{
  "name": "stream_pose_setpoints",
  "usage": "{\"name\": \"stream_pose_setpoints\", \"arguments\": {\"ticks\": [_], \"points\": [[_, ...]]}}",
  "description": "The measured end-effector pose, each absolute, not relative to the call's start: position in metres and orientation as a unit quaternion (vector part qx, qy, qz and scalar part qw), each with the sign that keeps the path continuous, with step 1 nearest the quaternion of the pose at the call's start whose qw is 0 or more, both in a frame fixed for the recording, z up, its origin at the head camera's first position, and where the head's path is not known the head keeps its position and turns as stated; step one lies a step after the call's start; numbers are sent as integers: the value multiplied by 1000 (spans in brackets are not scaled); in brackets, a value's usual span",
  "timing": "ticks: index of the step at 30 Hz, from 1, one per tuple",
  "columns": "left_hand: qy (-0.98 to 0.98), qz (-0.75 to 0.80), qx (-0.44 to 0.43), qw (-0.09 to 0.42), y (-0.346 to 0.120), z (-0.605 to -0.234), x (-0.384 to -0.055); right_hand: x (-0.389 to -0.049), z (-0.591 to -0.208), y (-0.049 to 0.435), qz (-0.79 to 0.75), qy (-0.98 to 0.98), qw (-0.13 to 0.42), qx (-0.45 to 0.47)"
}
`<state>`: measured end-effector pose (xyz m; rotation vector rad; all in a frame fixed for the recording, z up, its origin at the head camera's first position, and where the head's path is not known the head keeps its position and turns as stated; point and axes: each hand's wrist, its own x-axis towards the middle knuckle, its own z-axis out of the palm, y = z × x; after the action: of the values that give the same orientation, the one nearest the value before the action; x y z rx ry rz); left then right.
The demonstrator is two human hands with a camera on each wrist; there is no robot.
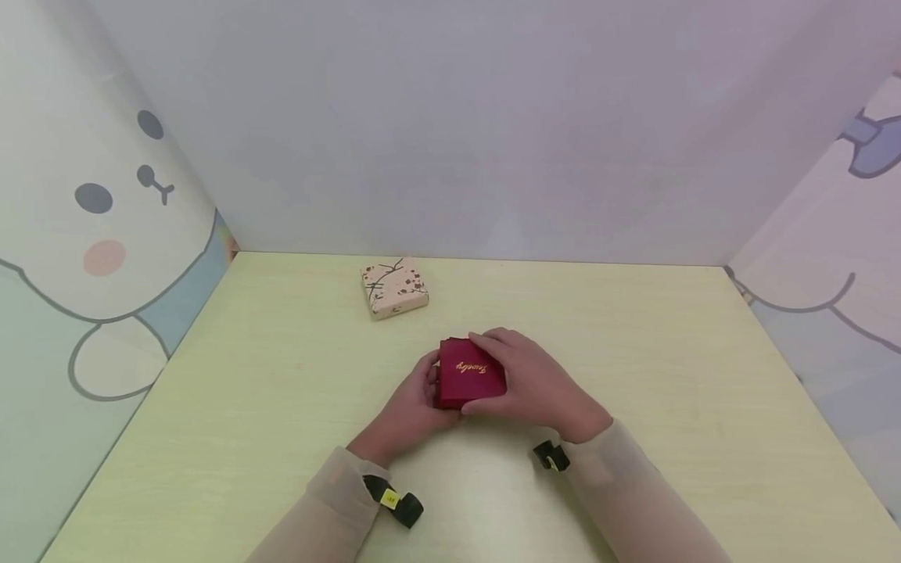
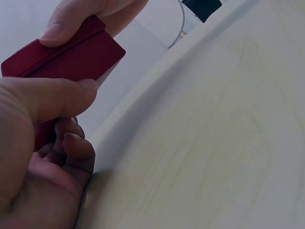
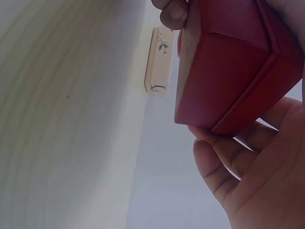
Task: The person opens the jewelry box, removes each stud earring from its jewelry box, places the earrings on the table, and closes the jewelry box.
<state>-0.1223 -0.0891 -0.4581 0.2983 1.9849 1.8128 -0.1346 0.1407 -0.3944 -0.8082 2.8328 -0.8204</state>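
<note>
Both hands hold a small dark red jewelry box (image 1: pixel 473 383) over the middle of the table. Gold script, upside down in the head view, marks its top. My left hand (image 1: pixel 411 410) grips it from the left, with the thumb along its near side and the other fingers curled by its lower part. From the right, my right hand (image 1: pixel 535 383) spans the box between thumb and fingers. A seam runs along the side of the red box (image 3: pixel 238 52) in the right wrist view, with lid and base together. Its underside is partly hidden by the left hand (image 2: pixel 38 138).
A flat pale pink box (image 1: pixel 396 288) with a dark branch-and-blossom print lies beyond the hands, towards the table's back edge. The light wooden table (image 1: pixel 669 352) meets a plain pale backdrop (image 1: pixel 479 141). Cartoon-printed panels (image 1: pixel 105 234) stand at both sides.
</note>
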Motion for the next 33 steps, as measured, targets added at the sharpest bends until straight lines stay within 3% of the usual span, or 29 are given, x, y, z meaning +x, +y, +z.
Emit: {"name": "stream_pose_setpoints", "arguments": {"ticks": [24,33], "points": [[711,656,107,230,-86,-466,-127,-133,-389,149,-288,923,54,-250],[722,646,100,227,-90,-465,-129,-135,-384,146,-274,923,30,-269]]}}
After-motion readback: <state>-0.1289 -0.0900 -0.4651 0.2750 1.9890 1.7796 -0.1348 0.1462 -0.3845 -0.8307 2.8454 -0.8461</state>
